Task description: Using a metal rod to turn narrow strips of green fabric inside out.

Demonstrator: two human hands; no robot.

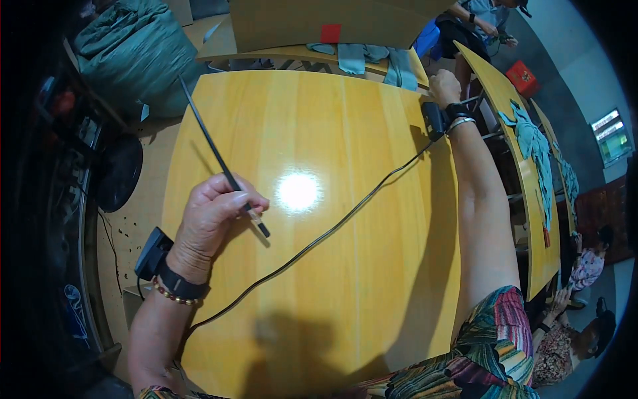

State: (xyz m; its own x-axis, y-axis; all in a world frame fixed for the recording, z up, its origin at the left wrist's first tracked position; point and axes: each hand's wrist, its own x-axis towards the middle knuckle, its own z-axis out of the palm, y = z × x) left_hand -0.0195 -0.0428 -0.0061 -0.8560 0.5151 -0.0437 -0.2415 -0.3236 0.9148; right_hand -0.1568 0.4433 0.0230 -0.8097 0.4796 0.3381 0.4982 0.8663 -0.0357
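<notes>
Between the thumb and fingers of my left hand [222, 205] is a slim paintbrush [211, 141] with a long dark handle. Its short black tip and shiny collar point down to the right, above the yellow wooden table [359, 279]. The handle's far end reaches past the table's left edge. My right arm stretches forward, and my right hand [445, 86] is curled closed at the far right corner of the table. Anything inside its fingers is hidden.
A black cable [319, 239] crosses the table to the black wrist box [433, 121] at my right wrist. Beyond the far edge lie blue-green cloths [352, 58] below a large cardboard box [292, 26]. A stuffed green sack [136, 56] stands far left. Other people work at right.
</notes>
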